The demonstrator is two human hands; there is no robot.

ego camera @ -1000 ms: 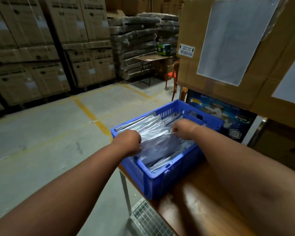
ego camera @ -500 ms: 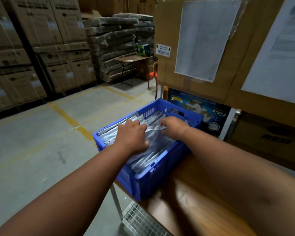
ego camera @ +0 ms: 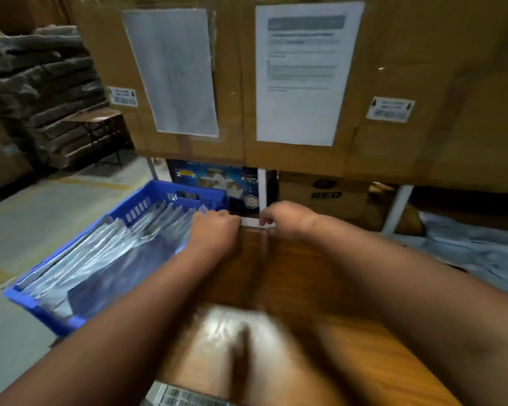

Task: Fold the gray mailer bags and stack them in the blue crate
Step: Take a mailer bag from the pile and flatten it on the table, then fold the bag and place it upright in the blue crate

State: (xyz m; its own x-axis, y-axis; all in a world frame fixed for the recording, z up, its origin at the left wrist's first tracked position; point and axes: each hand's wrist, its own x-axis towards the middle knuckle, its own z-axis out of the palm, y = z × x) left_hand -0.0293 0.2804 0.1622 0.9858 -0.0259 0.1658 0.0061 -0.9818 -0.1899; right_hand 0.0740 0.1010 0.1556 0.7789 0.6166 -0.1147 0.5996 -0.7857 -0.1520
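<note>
The blue crate (ego camera: 143,200) sits on the left end of the wooden table (ego camera: 294,276). It holds several folded gray mailer bags (ego camera: 109,256) standing in overlapping rows. My left hand (ego camera: 216,234) hovers at the crate's right rim with loosely curled fingers and nothing in it. My right hand (ego camera: 286,219) is just right of it, over the table's far edge, with its fingers bent downward and nothing in it. More gray mailer bags (ego camera: 475,249) lie flat in a loose pile at the table's right side.
Large cardboard boxes (ego camera: 423,68) with taped paper sheets rise close behind the table. Under them stand a printed blue box (ego camera: 217,177) and a brown box marked RED (ego camera: 324,194). A wire mesh shelf (ego camera: 182,395) shows below the near edge. Concrete floor lies to the left.
Both hands have come out of the crate and moved right, to the table's far edge. The view has swung right, and the flat bag pile now shows.
</note>
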